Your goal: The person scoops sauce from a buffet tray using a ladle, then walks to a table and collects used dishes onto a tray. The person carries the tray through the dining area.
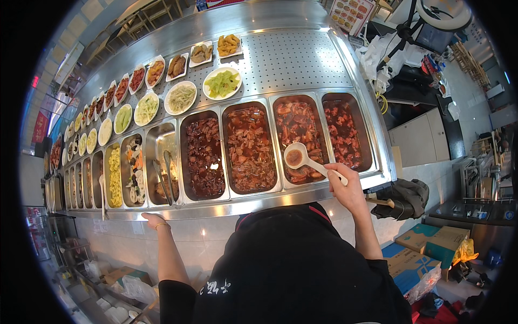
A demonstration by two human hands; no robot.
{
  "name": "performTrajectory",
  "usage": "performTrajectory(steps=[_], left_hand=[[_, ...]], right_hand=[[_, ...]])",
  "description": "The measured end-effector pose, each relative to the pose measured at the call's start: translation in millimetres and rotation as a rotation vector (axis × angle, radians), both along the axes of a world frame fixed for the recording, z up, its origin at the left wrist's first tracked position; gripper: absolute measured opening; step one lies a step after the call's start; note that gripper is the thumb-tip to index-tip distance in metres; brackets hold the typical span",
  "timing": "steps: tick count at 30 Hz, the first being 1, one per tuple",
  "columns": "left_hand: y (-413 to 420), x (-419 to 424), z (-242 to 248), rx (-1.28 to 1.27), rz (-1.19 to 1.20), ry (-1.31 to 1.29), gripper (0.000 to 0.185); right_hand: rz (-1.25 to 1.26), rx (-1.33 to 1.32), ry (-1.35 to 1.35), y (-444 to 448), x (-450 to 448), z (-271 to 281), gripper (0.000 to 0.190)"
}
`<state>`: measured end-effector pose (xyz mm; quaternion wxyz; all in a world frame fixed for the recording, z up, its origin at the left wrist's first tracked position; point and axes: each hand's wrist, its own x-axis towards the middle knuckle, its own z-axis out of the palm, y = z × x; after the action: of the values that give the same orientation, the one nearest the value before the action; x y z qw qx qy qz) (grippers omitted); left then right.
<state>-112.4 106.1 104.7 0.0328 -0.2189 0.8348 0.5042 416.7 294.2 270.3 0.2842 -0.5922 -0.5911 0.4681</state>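
Note:
My right hand (349,189) grips the handle of a pale ladle (294,156), its bowl holding reddish-brown sauce. The ladle's bowl is over a steel pan of meat in red broth (298,117), second from the right end of the counter. To either side are a pan of darker red meat (344,129) and a pan of stewed meat in brown-red broth (249,146). My left hand (156,220) rests at the counter's steel front edge, below a nearly empty pan with metal tongs (168,174) in it. Whether its fingers curl round the edge is hard to tell.
White plates of food, among them green lettuce (222,84) and fried pieces (228,44), stand on the perforated steel top (297,60). Pans of scrambled egg (115,176) and mixed vegetables (135,170) lie left. Cardboard boxes (410,263) stand on the floor at right.

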Motion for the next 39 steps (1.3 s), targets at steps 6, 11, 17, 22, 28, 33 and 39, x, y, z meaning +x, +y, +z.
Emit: performTrajectory(steps=[6,11,17,22,28,33,39], left_hand=[[-1,-1,-1,-0.031,-0.004,-0.005,0.077],[-1,0,0,-0.031,-0.009,-0.003,0.077],[0,2,3,-0.020,-0.021,-0.010,0.077],[2,5,7,-0.016,0.000,-0.024,0.078],[0,1,1,-0.008,0.005,-0.025,0.081],[-4,-6,-6,-0.013,-0.002,-0.023,0.082],[-4,-5,-6,-0.027,-0.004,-0.027,0.081]], right_hand=[[-0.004,-0.004,-0.002,0,-1,2,0.019],[-0.002,-0.009,0.001,1,-1,3,0.019],[-0.004,-0.021,0.005,2,0,3,0.019],[-0.010,-0.040,-0.006,3,-1,5,0.018],[-0.006,-0.036,-0.014,4,-1,6,0.018],[0.006,-0.015,0.005,5,-1,6,0.019],[0.005,-0.028,0.010,5,-1,6,0.019]])
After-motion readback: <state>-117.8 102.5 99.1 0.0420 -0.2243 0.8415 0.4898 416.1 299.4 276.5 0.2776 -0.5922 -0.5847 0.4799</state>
